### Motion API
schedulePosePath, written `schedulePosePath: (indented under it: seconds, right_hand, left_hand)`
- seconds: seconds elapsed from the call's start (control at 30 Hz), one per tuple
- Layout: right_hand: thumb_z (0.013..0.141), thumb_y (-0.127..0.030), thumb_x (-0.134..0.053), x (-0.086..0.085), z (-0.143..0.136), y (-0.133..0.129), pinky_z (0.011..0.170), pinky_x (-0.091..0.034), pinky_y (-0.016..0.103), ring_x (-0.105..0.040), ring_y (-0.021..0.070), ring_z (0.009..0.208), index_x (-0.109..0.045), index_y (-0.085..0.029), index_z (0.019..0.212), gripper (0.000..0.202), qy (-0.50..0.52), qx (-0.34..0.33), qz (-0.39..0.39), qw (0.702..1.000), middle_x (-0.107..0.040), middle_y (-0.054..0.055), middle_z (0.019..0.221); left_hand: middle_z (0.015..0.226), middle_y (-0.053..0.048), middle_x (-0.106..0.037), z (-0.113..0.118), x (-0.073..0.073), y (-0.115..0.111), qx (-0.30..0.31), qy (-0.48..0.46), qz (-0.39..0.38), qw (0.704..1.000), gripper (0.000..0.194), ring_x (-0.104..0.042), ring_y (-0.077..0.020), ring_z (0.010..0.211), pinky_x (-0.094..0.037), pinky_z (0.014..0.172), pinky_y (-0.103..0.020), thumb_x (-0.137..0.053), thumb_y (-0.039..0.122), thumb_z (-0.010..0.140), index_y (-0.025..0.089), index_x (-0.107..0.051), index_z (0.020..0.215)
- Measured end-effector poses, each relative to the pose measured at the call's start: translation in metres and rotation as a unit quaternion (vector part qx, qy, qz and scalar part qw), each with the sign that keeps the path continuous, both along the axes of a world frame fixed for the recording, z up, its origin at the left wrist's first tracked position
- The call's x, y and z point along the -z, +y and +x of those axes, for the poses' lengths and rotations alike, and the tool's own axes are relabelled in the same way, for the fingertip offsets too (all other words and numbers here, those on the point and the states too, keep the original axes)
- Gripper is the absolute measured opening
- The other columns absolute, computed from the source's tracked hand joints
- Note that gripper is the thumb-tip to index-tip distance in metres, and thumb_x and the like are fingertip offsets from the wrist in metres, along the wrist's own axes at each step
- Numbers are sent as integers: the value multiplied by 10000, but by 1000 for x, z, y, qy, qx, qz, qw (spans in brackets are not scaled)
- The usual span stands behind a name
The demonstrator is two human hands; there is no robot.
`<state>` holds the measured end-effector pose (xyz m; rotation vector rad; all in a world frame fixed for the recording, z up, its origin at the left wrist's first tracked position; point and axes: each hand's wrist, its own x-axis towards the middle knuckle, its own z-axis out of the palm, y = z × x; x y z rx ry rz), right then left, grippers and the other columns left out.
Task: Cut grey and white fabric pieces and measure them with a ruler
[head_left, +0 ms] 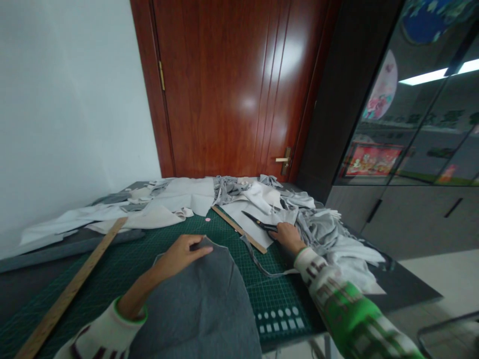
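My left hand (184, 257) pinches the top edge of a grey cloth piece (204, 304) between thumb and fingers. The cloth hangs toward me over the near part of a green cutting mat (273, 291) and has a curved right edge. Farther right, my right hand (290, 237) is closed around the handles of black scissors (258, 222). Their blades point left and away over a white sheet (239, 213); the handles are mostly hidden by my fingers. Between my hands a narrow grey cloth strip (256, 262) lies curled on the mat.
A long wooden ruler (75, 284) lies along the left; a shorter wooden strip (239, 230) sits beside the white sheet. White and grey fabric scraps (322, 229) heap along the back and right. A small pink disc (207, 219) rests on the mat. Behind stands a wooden door (224, 99).
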<state>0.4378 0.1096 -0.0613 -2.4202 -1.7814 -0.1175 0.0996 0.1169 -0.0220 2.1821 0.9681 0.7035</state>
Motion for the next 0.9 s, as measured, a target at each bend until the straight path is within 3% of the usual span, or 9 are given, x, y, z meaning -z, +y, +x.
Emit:
schedulePosePath:
  seconds: [0.17,0.3,0.37,0.43,0.53,0.63,0.7,0.77,0.9]
  right_hand:
    - [951,-301,-543,-4,-6,-9,914,-490,422,-632,223,1041,-636,-119,1055,230,27,1,7,1000,-678,103,1093]
    - [958,-286,-486,-7,-23,-43,850,-478,309,-646,210,976,-656,-116,997,244,86,-97,8,992,-700,123,1004]
    - [911,-354,-569,2,-34,-66,806,-482,242,-644,176,938,-655,-165,988,221,125,-167,-10,978,-700,64,987]
    - [847,-279,-634,17,-43,-86,863,-475,272,-607,206,1009,-625,-151,1018,214,143,-186,-6,972,-660,88,1070]
    - [871,-119,-461,38,-47,-105,937,-440,385,-576,254,1008,-607,-157,928,161,161,-171,22,972,-634,123,1037]
    - [927,-249,-390,40,-40,-120,918,-459,386,-599,237,942,-576,-193,922,194,282,-189,31,940,-649,95,966]
    - [923,-473,-409,31,-29,-135,808,-511,338,-623,217,869,-575,-209,960,313,417,-169,27,893,-673,70,935]
    - [817,-672,-491,23,-10,-158,769,-539,327,-646,237,913,-610,-222,1037,515,500,-94,40,860,-701,78,1016]
    - [688,-752,-568,34,52,-224,855,-557,386,-635,342,1113,-707,-243,1043,636,472,44,178,862,-714,141,1142]
  left_hand:
    - [926,-36,-752,-2,-8,-2,-50,-27,36,998,371,-670,-263,903,-505,803,-333,-532,505,847,189,-717,904]
    - [882,-30,-749,-4,-13,-7,-120,-75,113,983,348,-671,-252,836,-510,778,-325,-512,479,842,192,-704,878]
    - [770,-16,-721,-7,-16,-11,-174,-102,157,967,320,-657,-230,745,-507,712,-303,-503,462,830,196,-676,789]
    - [683,3,-678,-9,-19,-14,-218,-127,186,949,296,-628,-207,658,-492,643,-285,-502,454,814,206,-635,720]
    - [638,20,-639,-11,-23,-18,-255,-150,205,933,271,-595,-190,603,-470,592,-276,-506,455,794,220,-604,698]
    - [619,31,-609,-13,-24,-19,-273,-151,210,926,260,-575,-185,591,-458,580,-274,-504,450,792,230,-584,680]
    - [604,35,-587,-13,-23,-18,-281,-150,212,924,266,-566,-181,586,-448,568,-268,-510,451,796,229,-576,665]
    - [606,32,-585,-14,-21,-17,-282,-149,212,924,277,-572,-182,597,-445,569,-263,-513,454,799,219,-588,672]
    - [592,21,-584,-15,-21,-15,-294,-131,211,923,315,-570,-183,594,-428,563,-262,-511,472,794,199,-595,661]
